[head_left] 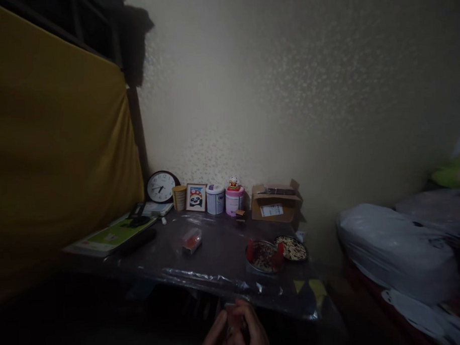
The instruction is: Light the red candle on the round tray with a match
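Both my hands meet at the bottom edge of the view, below the front edge of a dark table (217, 253) covered in clear plastic. My left hand (216, 336) and my right hand (254, 332) close together around a small pale object (235, 318); the dim light hides what it is. Nearest on the table are a round tin (263, 257) with red clips and its lid (292, 248) beside it, and a small clear box with orange contents (190, 241).
Along the wall stand a round clock (161, 187), a yellow cup (179, 197), a framed panda picture (196, 197), two canisters (215, 198) and an open cardboard box (276, 203). Books (111, 237) lie at the left. A yellow mattress (55, 148) leans left; bagged bedding (394, 247) lies right.
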`<state>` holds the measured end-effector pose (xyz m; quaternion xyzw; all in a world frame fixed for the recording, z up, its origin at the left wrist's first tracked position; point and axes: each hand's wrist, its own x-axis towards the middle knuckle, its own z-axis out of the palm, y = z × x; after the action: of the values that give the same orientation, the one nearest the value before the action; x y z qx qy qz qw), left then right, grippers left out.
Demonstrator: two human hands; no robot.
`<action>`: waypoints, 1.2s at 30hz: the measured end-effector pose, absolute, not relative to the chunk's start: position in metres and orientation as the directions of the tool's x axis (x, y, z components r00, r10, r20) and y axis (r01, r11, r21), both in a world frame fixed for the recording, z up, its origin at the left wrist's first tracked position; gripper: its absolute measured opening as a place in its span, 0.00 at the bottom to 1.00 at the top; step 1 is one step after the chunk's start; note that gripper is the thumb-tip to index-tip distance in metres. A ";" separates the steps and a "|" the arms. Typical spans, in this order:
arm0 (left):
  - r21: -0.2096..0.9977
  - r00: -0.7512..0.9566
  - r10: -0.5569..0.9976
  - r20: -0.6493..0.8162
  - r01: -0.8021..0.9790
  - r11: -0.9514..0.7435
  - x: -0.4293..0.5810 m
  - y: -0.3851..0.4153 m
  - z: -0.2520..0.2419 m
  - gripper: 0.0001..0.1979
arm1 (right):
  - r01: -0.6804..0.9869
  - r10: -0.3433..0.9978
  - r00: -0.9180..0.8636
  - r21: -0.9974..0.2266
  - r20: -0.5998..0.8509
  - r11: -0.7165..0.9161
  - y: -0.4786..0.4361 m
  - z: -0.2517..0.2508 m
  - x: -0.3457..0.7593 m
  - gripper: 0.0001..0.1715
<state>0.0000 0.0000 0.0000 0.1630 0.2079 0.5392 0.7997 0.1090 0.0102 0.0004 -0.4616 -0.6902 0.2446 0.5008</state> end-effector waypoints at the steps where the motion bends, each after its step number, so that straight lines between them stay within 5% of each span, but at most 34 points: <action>1: 0.478 0.329 0.932 -0.152 -0.801 0.361 0.001 0.000 0.000 0.11 | 0.363 0.893 -0.109 -0.818 0.437 0.445 0.009 0.006 0.110 0.11; 5: 0.486 0.291 0.954 -0.079 -0.824 0.291 -0.003 -0.004 0.005 0.12 | 0.171 0.918 -0.254 -0.920 0.305 0.353 0.007 0.031 0.116 0.15; 8: 0.472 0.259 0.950 -0.173 -0.825 0.311 -0.006 -0.005 0.008 0.10 | 0.034 0.925 -0.340 -0.980 0.173 0.196 0.012 0.042 0.125 0.16; 13: 0.503 0.335 0.927 -0.168 -0.780 0.373 -0.006 -0.007 0.003 0.11 | 0.011 0.966 -0.235 -0.993 0.108 0.114 0.024 0.034 0.135 0.14; 22: 0.557 0.436 0.890 -0.136 -0.709 0.433 -0.005 -0.010 0.000 0.16 | -0.100 0.953 -0.303 -0.995 0.005 -0.026 0.022 0.040 0.139 0.17; 31: 0.533 0.457 0.876 -0.153 -0.708 0.463 -0.006 -0.012 0.005 0.15 | 0.083 0.972 -0.174 -0.981 0.159 0.176 0.037 0.023 0.146 0.16; 36: 0.489 0.444 0.874 -0.198 -0.728 0.480 -0.007 -0.009 0.007 0.15 | 0.333 0.901 -0.319 -0.855 0.293 0.396 0.030 0.031 0.149 0.10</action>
<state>-0.0075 -0.0091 0.0067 0.1686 0.2160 0.4811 0.8327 0.1489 0.0301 0.0310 -0.4217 -0.7319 0.3522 0.4031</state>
